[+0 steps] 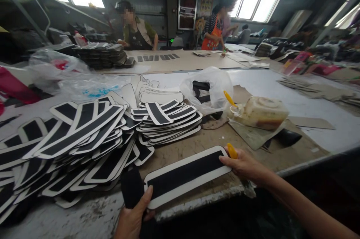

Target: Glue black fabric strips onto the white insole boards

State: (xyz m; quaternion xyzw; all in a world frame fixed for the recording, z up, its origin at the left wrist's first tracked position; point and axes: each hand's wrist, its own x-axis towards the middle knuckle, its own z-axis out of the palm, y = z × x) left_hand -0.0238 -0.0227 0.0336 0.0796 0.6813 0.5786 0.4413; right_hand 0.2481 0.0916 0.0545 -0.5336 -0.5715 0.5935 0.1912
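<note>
A long white panel with rounded corners and a black centre strip [187,175] is stretched between my two hands above the table's front edge. My left hand [133,212] grips its left end, thumb on top. Beside that thumb is a separate black piece [132,188]; whether my fingers hold it too is hidden. My right hand [246,164] pinches the panel's right end and also has a yellow handle [232,151] sticking up out of it; the tool's other end is mostly hidden.
Piles of similar black-and-white panels [84,130] spread to the left. Behind stand a plastic bag [209,89] with black pieces and a stained glue-like container [261,111] with another yellow handle [230,97]. Several people work at a far table [168,64].
</note>
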